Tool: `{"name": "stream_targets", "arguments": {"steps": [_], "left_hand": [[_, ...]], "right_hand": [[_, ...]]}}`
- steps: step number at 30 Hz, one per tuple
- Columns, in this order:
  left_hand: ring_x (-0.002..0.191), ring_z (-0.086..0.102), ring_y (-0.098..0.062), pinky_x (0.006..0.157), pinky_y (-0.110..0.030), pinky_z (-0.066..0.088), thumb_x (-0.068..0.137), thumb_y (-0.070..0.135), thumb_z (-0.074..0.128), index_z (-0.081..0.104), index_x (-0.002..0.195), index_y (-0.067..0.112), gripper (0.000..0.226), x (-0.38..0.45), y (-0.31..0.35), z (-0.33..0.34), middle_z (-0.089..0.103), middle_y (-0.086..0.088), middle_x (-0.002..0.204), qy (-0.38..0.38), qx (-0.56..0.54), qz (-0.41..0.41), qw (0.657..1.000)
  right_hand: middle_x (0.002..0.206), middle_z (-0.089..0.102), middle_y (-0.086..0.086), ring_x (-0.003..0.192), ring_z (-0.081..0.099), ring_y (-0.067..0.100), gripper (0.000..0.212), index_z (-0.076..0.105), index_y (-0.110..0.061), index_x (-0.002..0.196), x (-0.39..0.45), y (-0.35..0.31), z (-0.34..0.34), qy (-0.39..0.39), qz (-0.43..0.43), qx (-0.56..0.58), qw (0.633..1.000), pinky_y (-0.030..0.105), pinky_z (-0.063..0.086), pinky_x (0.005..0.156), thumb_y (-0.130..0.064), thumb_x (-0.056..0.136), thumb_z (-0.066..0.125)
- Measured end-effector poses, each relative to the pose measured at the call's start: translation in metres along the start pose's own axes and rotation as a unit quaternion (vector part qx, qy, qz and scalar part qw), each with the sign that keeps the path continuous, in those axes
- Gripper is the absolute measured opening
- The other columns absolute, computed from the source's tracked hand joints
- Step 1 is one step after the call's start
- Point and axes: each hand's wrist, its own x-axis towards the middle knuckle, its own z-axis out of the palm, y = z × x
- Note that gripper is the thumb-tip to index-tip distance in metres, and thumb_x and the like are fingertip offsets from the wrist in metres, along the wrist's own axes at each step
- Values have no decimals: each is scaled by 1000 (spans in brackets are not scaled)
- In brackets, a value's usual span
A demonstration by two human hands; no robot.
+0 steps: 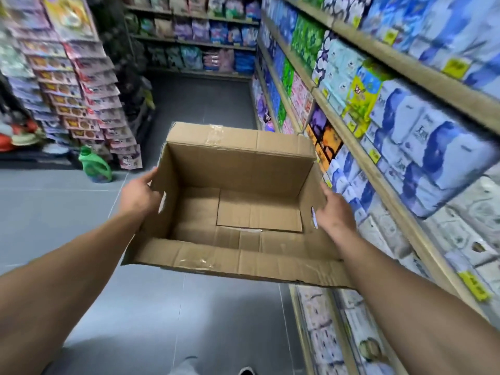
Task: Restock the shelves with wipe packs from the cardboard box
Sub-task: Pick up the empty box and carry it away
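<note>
I hold an open cardboard box (238,169) up in the aisle, tilted toward me, and its inside shows only bare cardboard. My left hand (139,194) holds its left wall with the thumb along the edge. My right hand (334,212) holds its right wall. The fingers of both hands are hidden behind the box. Wipe packs (433,147) in blue and white wrappers fill the shelves (359,158) on my right, and paler packs (465,228) sit lower down.
A green detergent bottle (94,166) stands on the grey tiled floor (54,201) at the left, below a rack of hanging packets (89,104). More stocked shelves (194,41) close the aisle's far end. My shoe (246,371) shows at the bottom edge.
</note>
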Motion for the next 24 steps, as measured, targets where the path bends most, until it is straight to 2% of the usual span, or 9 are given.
{"name": "stream_targets", "arguments": {"steps": [2, 6, 10, 13, 17, 21, 24], "left_hand": [[96, 64, -30, 87, -40, 54, 82, 1, 55, 45, 140, 30, 66, 25, 12, 5, 65, -16, 117, 9, -8, -2, 1000], [93, 65, -30, 84, -41, 56, 80, 4, 55, 43, 139, 36, 69, 87, 20, 18, 66, -14, 117, 6, -5, -13, 1000], [99, 63, -32, 87, -42, 54, 81, 9, 58, 42, 139, 38, 67, 170, 24, 30, 65, -14, 120, 9, 7, -12, 1000], [102, 63, -31, 89, -38, 52, 80, 12, 60, 45, 138, 36, 65, 240, 30, 34, 67, -13, 117, 21, 11, 11, 1000], [103, 62, -31, 86, -35, 48, 79, 7, 58, 47, 138, 32, 66, 329, 47, 30, 66, -12, 117, 12, 7, 24, 1000], [106, 61, -32, 89, -37, 50, 79, 8, 57, 47, 137, 37, 66, 414, 66, 30, 65, -11, 118, 17, 4, 24, 1000], [105, 62, -27, 89, -35, 51, 78, 12, 57, 44, 137, 43, 67, 474, 79, 39, 66, -5, 120, 9, -1, 13, 1000]], "right_hand": [[133, 53, 6, 107, 59, 30, 75, 24, -43, 149, 33, -10, 1, -4, -7, -7, 1000, 40, 53, 80, -8, 88, 50], [138, 50, 3, 114, 56, 29, 74, 23, -43, 150, 98, -38, 13, -9, -9, -15, 1000, 33, 43, 75, -6, 90, 49], [138, 51, 4, 114, 56, 31, 77, 25, -43, 149, 174, -78, 39, -16, -18, -3, 1000, 40, 51, 87, -6, 87, 50], [134, 56, 3, 107, 60, 31, 79, 25, -45, 148, 232, -116, 59, -8, -17, -11, 1000, 39, 53, 80, -5, 84, 52], [137, 54, 3, 110, 59, 30, 78, 24, -45, 148, 308, -169, 77, -12, -11, -9, 1000, 44, 54, 84, -7, 86, 54], [141, 52, 1, 110, 59, 31, 80, 22, -48, 148, 378, -210, 90, -1, 2, -26, 1000, 39, 54, 82, -8, 86, 54], [140, 52, 5, 101, 62, 33, 82, 22, -48, 148, 435, -233, 101, -5, 3, -17, 1000, 37, 56, 75, -7, 85, 54]]}}
